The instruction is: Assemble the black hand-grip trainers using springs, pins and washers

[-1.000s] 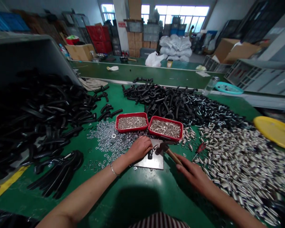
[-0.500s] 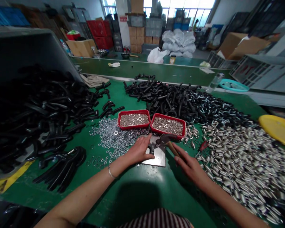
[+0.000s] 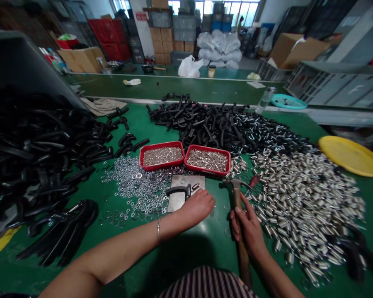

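Observation:
A metal plate (image 3: 175, 201) lies on the green table in front of me. On it rest a curved black handle-like part (image 3: 179, 190) and a small silver cylinder (image 3: 196, 186). My left hand (image 3: 199, 205) is at the plate's right edge, just beside the black part, fingers curled down and together; their tips are hidden. Farther right, my right hand (image 3: 250, 227) is closed around the wooden handle of a hammer (image 3: 237, 203), whose metal head points away from me above the table.
Two red trays (image 3: 185, 164) of small metal pieces stand behind the plate. Loose nuts (image 3: 136, 186) spread left; silver cylinders (image 3: 301, 207) pile up at right. Black parts (image 3: 199, 120) heap at the back, more (image 3: 49, 128) at left. A red-handled tool (image 3: 254, 181) lies near the hammer head.
The hammer has left the plate and moved right, its handle now pointing towards me. My left hand has let go of the black part and shifted right. The view has turned slightly.

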